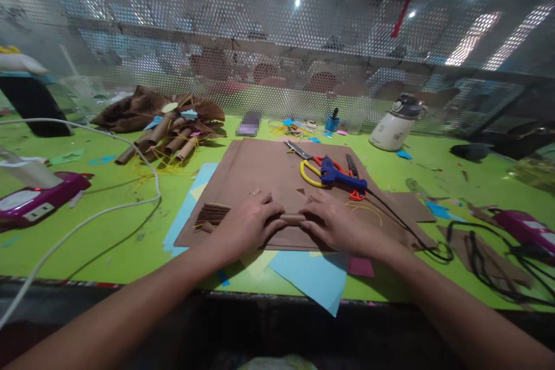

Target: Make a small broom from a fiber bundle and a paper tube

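Note:
My left hand [247, 224] and my right hand [336, 222] meet over a big brown paper sheet [264, 170] on the green table. Between them lies a small brown paper roll [292, 219], and the fingers of both hands are curled and pressed on its ends. A strip of brown fringed paper [212, 214] sticks out from under my left hand. Light blue sheets [314, 277] and a pink scrap [361, 267] lie under the brown sheet near the table's front edge.
Yellow-handled scissors [306, 163], a blue glue gun [342, 178] with a black cord, and a knife lie behind my right hand. Brown paper rolls [173, 139] are piled at back left. A white cable [87, 219] crosses the left; a white jug [396, 124] stands back right.

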Available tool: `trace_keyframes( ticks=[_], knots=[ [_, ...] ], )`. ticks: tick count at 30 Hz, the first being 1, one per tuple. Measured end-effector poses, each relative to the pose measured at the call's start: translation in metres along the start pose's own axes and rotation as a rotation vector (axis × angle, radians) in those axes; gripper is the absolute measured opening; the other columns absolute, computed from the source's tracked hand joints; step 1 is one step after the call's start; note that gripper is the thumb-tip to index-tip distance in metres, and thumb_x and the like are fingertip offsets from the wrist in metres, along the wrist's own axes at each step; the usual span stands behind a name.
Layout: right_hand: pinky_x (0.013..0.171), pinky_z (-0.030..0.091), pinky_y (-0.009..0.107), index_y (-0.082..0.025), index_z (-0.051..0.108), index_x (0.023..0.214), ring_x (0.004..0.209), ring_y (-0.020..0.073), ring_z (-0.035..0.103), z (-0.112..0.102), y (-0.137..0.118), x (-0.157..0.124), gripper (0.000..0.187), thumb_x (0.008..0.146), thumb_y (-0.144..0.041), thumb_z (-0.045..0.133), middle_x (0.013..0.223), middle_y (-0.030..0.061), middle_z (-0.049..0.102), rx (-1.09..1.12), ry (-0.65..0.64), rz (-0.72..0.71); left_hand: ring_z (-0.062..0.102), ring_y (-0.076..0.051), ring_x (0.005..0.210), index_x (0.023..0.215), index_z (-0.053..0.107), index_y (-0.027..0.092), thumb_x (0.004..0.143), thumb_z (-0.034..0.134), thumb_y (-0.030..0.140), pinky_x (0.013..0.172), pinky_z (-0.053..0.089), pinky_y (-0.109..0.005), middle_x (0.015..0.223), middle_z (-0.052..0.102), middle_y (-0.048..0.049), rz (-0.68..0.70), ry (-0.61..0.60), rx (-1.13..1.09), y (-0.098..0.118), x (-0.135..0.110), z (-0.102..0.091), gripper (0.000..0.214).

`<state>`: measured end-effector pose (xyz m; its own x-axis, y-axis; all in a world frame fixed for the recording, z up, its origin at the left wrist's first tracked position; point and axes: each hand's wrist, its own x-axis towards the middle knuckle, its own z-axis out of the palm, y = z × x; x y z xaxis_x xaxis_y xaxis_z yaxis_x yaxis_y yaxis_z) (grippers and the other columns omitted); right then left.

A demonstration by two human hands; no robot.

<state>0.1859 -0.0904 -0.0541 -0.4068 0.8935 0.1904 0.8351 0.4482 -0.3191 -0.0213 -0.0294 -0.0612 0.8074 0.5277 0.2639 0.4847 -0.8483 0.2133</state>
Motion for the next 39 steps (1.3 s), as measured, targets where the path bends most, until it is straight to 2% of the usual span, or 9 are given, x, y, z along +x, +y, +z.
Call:
trace_keyframes(
  ticks=[2, 7, 11, 18, 22, 26, 31, 36, 39],
  knots=[
    [0.084, 0.042, 0.036, -0.015, 0.063, 0.086, 0.104, 0.0242, 0.051, -0.004, 0.002, 0.002, 0.014, 0.088, -0.023, 0.053, 0.094, 0.0108, 0.061, 0.019, -0.033, 0.021, 0.05, -0.018, 0.077, 0.087, 0.065, 0.018, 0.092, 0.041, 0.042, 0.066, 0.037, -0.029, 0.082, 0.054, -0.0054, 0.001, 0.0, 0.002, 0.0, 0.0, 0.001, 0.034],
    [0.063, 0.04, 0.026, -0.015, 0.062, 0.082, 0.074, 0.0164, 0.056, -0.017, 0.003, 0.009, 0.02, 0.09, -0.029, 0.051, 0.081, 0.0049, 0.062, 0.092, -0.138, 0.058, 0.05, -0.018, 0.076, 0.088, 0.066, 0.019, 0.092, 0.042, 0.041, 0.065, 0.037, -0.029, 0.081, 0.054, -0.0055, -0.025, 0.01, 0.005, 0.002, 0.0, 0.001, 0.033],
    [0.057, 0.037, 0.023, -0.015, 0.062, 0.081, 0.066, 0.0138, 0.054, -0.021, 0.005, 0.011, 0.024, 0.09, -0.034, 0.05, 0.076, 0.0028, 0.061, 0.133, -0.181, 0.054, 0.05, -0.018, 0.076, 0.086, 0.068, 0.018, 0.092, 0.041, 0.041, 0.066, 0.038, -0.03, 0.079, 0.055, -0.0061, -0.051, -0.005, 0.039, 0.004, 0.0, 0.0, 0.035],
    [0.065, 0.039, 0.024, -0.016, 0.06, 0.078, 0.073, 0.0148, 0.054, -0.016, 0.016, 0.007, 0.023, 0.09, -0.034, 0.052, 0.079, 0.0024, 0.059, 0.181, -0.105, 0.033, 0.05, -0.018, 0.076, 0.086, 0.068, 0.019, 0.093, 0.038, 0.042, 0.067, 0.037, -0.03, 0.082, 0.055, -0.0061, -0.028, -0.023, 0.08, 0.001, 0.002, 0.0, 0.038],
    [0.072, 0.04, 0.026, -0.016, 0.057, 0.083, 0.081, 0.0165, 0.053, -0.015, 0.017, 0.007, 0.019, 0.091, -0.031, 0.05, 0.089, 0.0054, 0.057, 0.122, -0.126, -0.014, 0.051, -0.019, 0.08, 0.089, 0.065, 0.018, 0.093, 0.039, 0.039, 0.069, 0.038, -0.03, 0.084, 0.056, -0.0062, -0.03, -0.06, 0.056, 0.0, 0.005, -0.002, 0.034],
    [0.075, 0.04, 0.028, -0.016, 0.055, 0.085, 0.084, 0.0173, 0.051, -0.017, 0.015, 0.009, 0.016, 0.092, -0.027, 0.046, 0.092, 0.0068, 0.057, 0.082, -0.162, -0.019, 0.051, -0.02, 0.079, 0.082, 0.062, 0.016, 0.093, 0.04, 0.039, 0.069, 0.039, -0.031, 0.083, 0.056, -0.0069, -0.073, -0.13, 0.043, 0.001, 0.009, -0.007, 0.034],
    [0.069, 0.039, 0.027, -0.015, 0.056, 0.087, 0.078, 0.0172, 0.052, -0.019, 0.014, 0.014, 0.018, 0.093, -0.028, 0.044, 0.088, 0.0073, 0.059, 0.028, -0.227, 0.02, 0.052, -0.021, 0.082, 0.086, 0.06, 0.016, 0.092, 0.042, 0.04, 0.07, 0.039, -0.031, 0.087, 0.057, -0.0072, -0.109, -0.085, 0.048, 0.003, 0.008, -0.008, 0.031],
    [0.062, 0.036, 0.026, -0.015, 0.058, 0.088, 0.073, 0.0179, 0.054, -0.019, 0.017, 0.018, 0.025, 0.092, -0.035, 0.044, 0.09, 0.0095, 0.062, -0.04, -0.272, 0.056, 0.05, -0.022, 0.084, 0.097, 0.059, 0.018, 0.093, 0.041, 0.036, 0.073, 0.039, -0.033, 0.092, 0.057, -0.0079, -0.031, -0.038, 0.13, 0.008, 0.004, -0.007, 0.026],
    [0.056, 0.033, 0.025, -0.015, 0.059, 0.087, 0.067, 0.0169, 0.053, -0.021, 0.017, 0.021, 0.023, 0.09, -0.034, 0.047, 0.083, 0.0083, 0.063, -0.062, -0.297, 0.101, 0.049, -0.021, 0.083, 0.095, 0.06, 0.019, 0.094, 0.038, 0.035, 0.071, 0.038, -0.033, 0.09, 0.056, -0.0073, 0.002, -0.02, 0.157, 0.008, 0.004, -0.006, 0.027]
  ],
)
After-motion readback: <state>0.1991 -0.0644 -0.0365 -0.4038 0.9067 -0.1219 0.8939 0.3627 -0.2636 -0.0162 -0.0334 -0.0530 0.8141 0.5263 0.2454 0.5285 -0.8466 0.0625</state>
